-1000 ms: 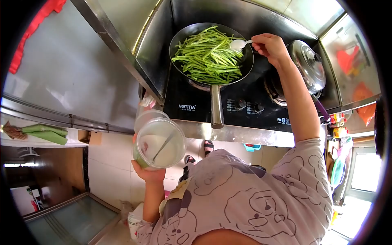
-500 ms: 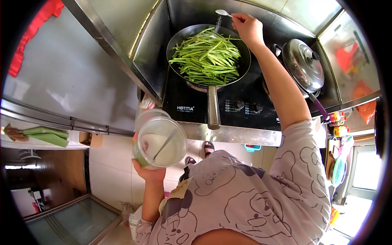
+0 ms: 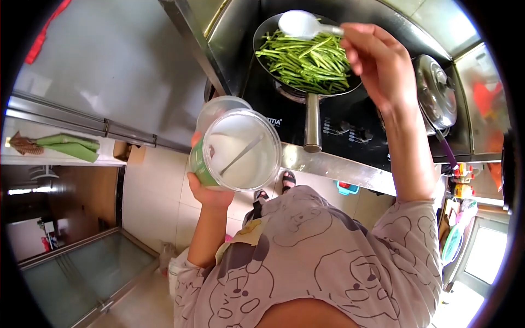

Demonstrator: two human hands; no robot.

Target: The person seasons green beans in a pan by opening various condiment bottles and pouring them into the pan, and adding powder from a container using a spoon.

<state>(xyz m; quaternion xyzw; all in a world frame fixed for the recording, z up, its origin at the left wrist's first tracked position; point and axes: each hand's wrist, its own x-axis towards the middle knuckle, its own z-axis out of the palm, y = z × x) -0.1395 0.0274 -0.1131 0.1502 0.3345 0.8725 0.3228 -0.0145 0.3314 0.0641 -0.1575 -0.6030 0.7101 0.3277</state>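
My left hand (image 3: 210, 197) is wrapped round a clear plastic tub (image 3: 205, 170) with a green label. White grains (image 3: 249, 169) lie inside the tub, and a grey spoon (image 3: 240, 154) leans in them. Behind the tub's rim is a clear lid (image 3: 216, 112); how it is held is hidden. With its fingers pinched on the handle, my right hand (image 3: 385, 71) holds a white spoon (image 3: 299, 24) above the frying pan (image 3: 312, 123). Cut green beans (image 3: 311, 65) fill the pan, which sits on the left burner.
The black hob (image 3: 292, 128) has knobs at its front. On its right side stands a lidded metal pot (image 3: 437, 93) with a purple handle. A steel side panel (image 3: 202, 44) borders the hob on the left. Bottles (image 3: 464, 180) stand at the far right.
My right hand has drawn the white spoon back from the pan's far side, nearer to me. White grains were falling from the spoon earlier; none show falling now. The view has shifted.
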